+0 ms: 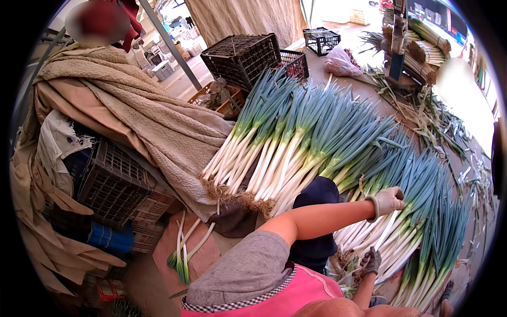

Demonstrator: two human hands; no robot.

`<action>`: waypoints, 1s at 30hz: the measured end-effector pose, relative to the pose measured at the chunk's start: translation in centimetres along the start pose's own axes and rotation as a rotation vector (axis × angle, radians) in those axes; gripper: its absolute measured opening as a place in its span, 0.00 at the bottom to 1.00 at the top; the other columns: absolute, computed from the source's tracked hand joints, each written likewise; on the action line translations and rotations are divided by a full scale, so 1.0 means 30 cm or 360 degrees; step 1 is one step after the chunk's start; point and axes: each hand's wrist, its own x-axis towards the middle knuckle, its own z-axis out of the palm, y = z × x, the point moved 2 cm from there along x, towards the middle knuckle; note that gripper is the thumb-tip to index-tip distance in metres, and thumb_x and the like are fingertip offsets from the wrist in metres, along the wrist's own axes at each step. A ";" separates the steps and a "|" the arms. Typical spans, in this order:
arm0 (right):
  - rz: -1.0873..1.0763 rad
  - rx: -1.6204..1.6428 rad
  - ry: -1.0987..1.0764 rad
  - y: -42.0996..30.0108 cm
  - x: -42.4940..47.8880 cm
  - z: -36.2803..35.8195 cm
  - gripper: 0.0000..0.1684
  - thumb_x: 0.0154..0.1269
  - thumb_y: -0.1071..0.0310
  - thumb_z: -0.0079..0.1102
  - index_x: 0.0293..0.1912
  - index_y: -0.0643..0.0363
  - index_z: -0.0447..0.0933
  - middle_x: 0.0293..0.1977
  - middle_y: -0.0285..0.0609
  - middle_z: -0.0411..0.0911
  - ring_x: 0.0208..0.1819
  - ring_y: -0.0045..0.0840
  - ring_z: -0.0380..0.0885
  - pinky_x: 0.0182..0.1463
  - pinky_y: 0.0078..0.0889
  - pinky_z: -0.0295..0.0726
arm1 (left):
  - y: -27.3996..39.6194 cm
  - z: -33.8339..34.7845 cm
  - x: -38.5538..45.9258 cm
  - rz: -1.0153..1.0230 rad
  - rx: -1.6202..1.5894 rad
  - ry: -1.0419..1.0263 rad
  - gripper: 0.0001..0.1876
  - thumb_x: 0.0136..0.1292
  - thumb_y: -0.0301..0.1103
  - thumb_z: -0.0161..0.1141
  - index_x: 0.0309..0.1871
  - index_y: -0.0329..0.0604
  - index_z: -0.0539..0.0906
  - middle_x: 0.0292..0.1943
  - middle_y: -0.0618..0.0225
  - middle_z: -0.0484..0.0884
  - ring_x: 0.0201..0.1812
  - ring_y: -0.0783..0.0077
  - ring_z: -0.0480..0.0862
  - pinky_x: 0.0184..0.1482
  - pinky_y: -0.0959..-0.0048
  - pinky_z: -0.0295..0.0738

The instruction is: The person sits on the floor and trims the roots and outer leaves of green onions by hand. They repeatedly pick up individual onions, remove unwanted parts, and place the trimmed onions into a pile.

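Long green onions with white stems and blue-green leaves lie in a wide fanned row before me. My left hand (386,203), in a pale glove, is curled at the upper end of one white onion stem (388,230), where the green begins. Around the lower end of this stem my right hand (371,261), in a dark dirty glove, is closed. Beneath my hands spreads the right-hand pile of onions (364,233). The left-hand pile of onions (277,158) shows its brown roots (257,204) toward me. My left forearm and a dark-clothed knee (317,198) hide part of the row.
A quilted cover (158,115) drapes at left, above a dark plastic crate (113,178). A few loose onions (184,249) lie on a reddish board (166,237). Black crates (241,57) and a plastic bag (341,61) stand behind. Leaf scraps (427,119) litter the ground; bundled onions (429,51) are stacked beyond.
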 end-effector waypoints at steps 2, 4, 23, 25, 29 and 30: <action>-0.0138 0.0058 -0.0054 -0.192 -0.163 0.098 0.10 0.62 0.61 0.56 0.35 0.53 0.66 0.13 0.34 0.65 0.06 0.20 0.58 0.07 0.24 0.56 | -0.049 0.078 0.020 -0.0067 0.0293 -0.0061 0.24 0.50 0.45 0.63 0.44 0.34 0.77 0.39 0.53 0.81 0.42 0.58 0.79 0.48 0.69 0.71; -0.0238 0.0088 -0.0141 -0.338 -0.344 0.167 0.09 0.62 0.62 0.56 0.37 0.52 0.68 0.12 0.33 0.63 0.06 0.18 0.57 0.07 0.20 0.53 | -0.084 0.169 0.027 -0.0286 0.0432 -0.0070 0.26 0.48 0.44 0.64 0.47 0.34 0.76 0.40 0.50 0.80 0.45 0.56 0.79 0.49 0.67 0.71; -0.0828 -0.1037 0.0168 -0.339 -0.617 0.122 0.31 0.61 0.50 0.54 0.56 0.61 0.65 0.27 0.53 0.77 0.30 0.42 0.77 0.32 0.41 0.73 | 0.075 0.242 0.075 -0.0581 -0.1481 0.0034 0.08 0.62 0.36 0.59 0.37 0.43 0.75 0.27 0.69 0.76 0.25 0.74 0.74 0.27 0.73 0.76; -0.1213 -0.1206 0.0427 -0.396 -0.552 0.149 0.32 0.59 0.47 0.55 0.55 0.60 0.68 0.26 0.53 0.77 0.29 0.44 0.77 0.32 0.44 0.73 | 0.067 0.270 0.046 -0.0659 -0.1426 0.0059 0.07 0.63 0.36 0.57 0.37 0.44 0.75 0.29 0.68 0.75 0.26 0.73 0.74 0.31 0.71 0.78; -0.1548 -0.1426 0.0779 -0.466 -0.543 0.201 0.21 0.62 0.52 0.53 0.46 0.59 0.74 0.21 0.52 0.75 0.23 0.39 0.76 0.28 0.38 0.73 | 0.089 0.256 0.045 -0.0529 -0.1509 0.0007 0.07 0.63 0.36 0.58 0.37 0.43 0.74 0.29 0.69 0.75 0.27 0.72 0.74 0.33 0.70 0.77; -0.1678 -0.1391 0.0817 -0.470 -0.543 0.202 0.19 0.64 0.52 0.50 0.42 0.58 0.75 0.19 0.51 0.74 0.21 0.40 0.75 0.26 0.40 0.72 | 0.090 0.254 0.047 -0.0498 -0.1559 -0.0016 0.08 0.63 0.36 0.58 0.37 0.43 0.74 0.29 0.69 0.75 0.27 0.72 0.74 0.33 0.70 0.77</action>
